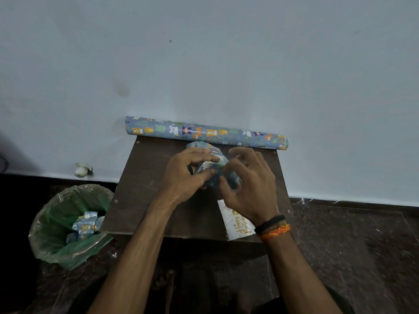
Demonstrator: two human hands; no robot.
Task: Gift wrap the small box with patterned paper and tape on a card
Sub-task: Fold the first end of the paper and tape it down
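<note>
Nearest me, just under my right wrist, the birthday card (235,220) lies on the bench (147,177), its near edge hanging past the lip. One careless pull-back of that arm could, I think, sweep it to the floor.

Above it, my left hand (183,175) has its grip closed: thumb and forefinger pinch a folded flap of patterned paper (207,165) against the small box, which sits between both hands and is almost wholly covered. My right hand (249,182) is half open, fingers curled and spread beside the box's right end; only the thumb and fingertip seem to touch paper, so I would not call that a hold. I see no tape roll. If the left pinch slackens before tape lands, the fold will likely spring open, and the bunched paper looks creased enough to tear.

Left of the grip, below the bench, a lined green bin (56,214) holds crumpled scraps (85,225) of the same paper.

Beyond the hands, the wrapping paper roll (204,132) lies against the wall.
</note>
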